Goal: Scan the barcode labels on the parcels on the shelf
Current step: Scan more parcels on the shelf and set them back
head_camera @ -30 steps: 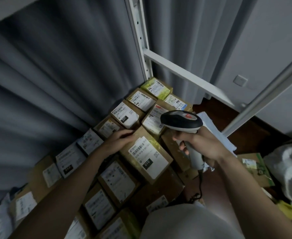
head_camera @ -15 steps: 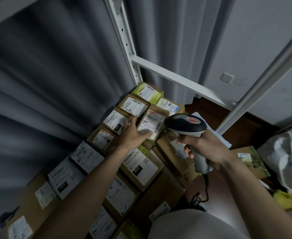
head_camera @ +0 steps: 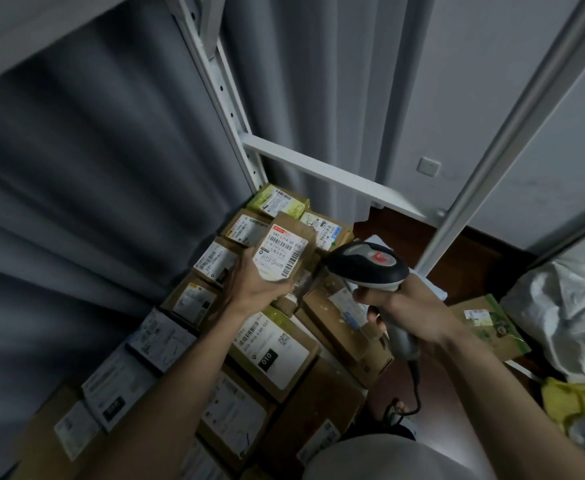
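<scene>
Parcel [head_camera: 286, 252] gripped in left hand [head_camera: 254, 284]; right hand [head_camera: 400, 303] grips scanner [head_camera: 370, 266].

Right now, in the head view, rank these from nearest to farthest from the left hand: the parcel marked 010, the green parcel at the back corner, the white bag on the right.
1. The parcel marked 010, just below the left hand.
2. The green parcel, behind it by the shelf post.
3. The white bag, far right, beyond the scanner.
</scene>
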